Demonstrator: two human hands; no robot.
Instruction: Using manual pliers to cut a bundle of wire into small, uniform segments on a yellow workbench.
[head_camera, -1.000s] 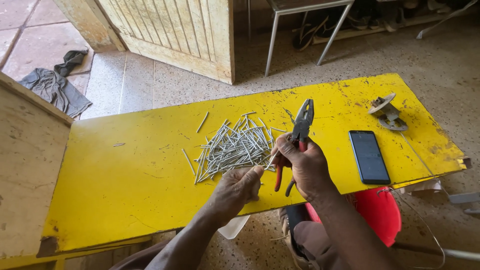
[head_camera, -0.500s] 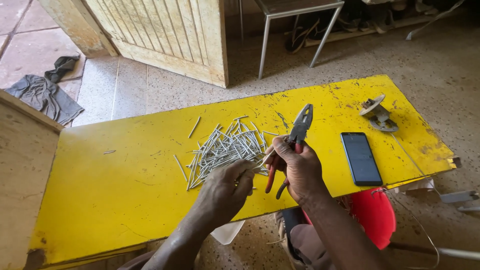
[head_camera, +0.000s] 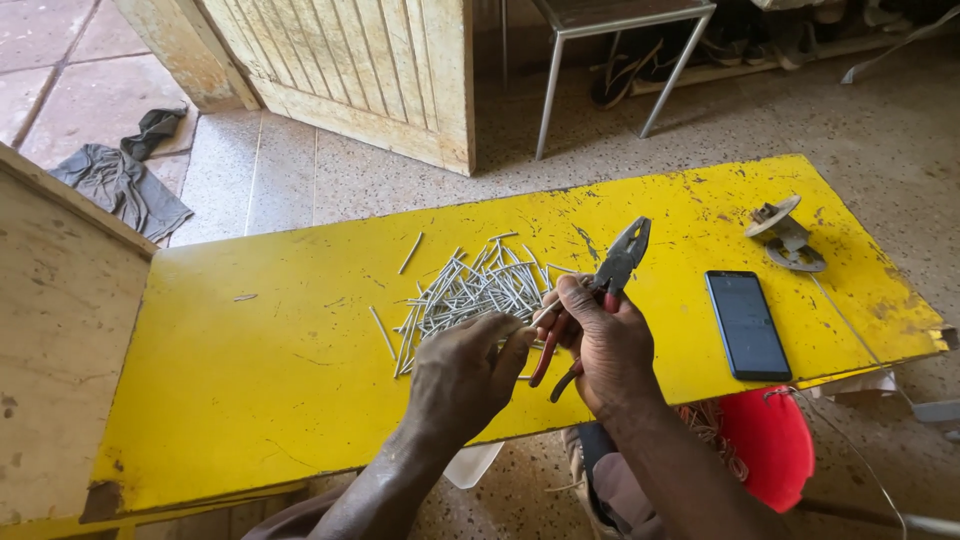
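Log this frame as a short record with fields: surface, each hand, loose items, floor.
surface: yellow board, scuffed paint
right hand: holds red-handled pliers, jaws pointing away from the person
left hand: fingertips pinch a thin metal piece beside the pliers
loose items: pile of metal wire pieces; black phone lying flat; small metal fitting
floor: grey cloth; red plastic item under the board

Nails (head_camera: 470, 292) left of phone (head_camera: 747, 324)
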